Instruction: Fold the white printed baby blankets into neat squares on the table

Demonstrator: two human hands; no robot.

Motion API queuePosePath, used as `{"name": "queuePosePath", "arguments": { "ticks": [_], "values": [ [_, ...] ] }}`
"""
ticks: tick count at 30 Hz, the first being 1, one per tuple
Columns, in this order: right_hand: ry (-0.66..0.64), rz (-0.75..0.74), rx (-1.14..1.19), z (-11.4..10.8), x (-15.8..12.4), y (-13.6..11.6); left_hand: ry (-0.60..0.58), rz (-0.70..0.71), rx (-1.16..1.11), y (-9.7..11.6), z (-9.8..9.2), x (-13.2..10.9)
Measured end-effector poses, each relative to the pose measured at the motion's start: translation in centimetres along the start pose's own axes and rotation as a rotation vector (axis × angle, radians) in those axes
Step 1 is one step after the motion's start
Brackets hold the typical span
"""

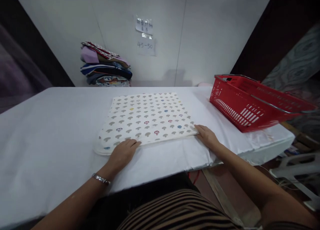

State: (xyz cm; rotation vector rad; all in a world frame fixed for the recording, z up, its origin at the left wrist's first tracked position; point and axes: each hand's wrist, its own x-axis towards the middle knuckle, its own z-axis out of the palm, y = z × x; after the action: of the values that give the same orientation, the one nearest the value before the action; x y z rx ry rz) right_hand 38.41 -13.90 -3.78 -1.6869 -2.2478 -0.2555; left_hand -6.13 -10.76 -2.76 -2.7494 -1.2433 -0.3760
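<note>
A folded white cloth (147, 118) printed with small mushrooms lies flat on the white-covered table (50, 130). My left hand (123, 153) rests at the cloth's near edge, left of centre, fingers curled over the edge and touching it. My right hand (206, 136) lies at the cloth's near right corner, fingers stretched flat against the edge. A metal bracelet (100, 179) circles my left wrist. Neither hand lifts the cloth.
A red plastic basket (240, 106) with metal handles stands on the table's right end. A stack of folded clothes (105, 65) sits at the back against the white wall, below paper notes (144, 26). The table's right edge drops off near the basket.
</note>
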Motion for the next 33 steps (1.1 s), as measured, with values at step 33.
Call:
{"name": "queuePosePath", "arguments": {
  "ticks": [33],
  "values": [
    [-0.372,0.861,0.463,-1.4,3.3,-1.1,0.023,-0.003,-0.027,0.1,0.2,-0.2]
  ]
}}
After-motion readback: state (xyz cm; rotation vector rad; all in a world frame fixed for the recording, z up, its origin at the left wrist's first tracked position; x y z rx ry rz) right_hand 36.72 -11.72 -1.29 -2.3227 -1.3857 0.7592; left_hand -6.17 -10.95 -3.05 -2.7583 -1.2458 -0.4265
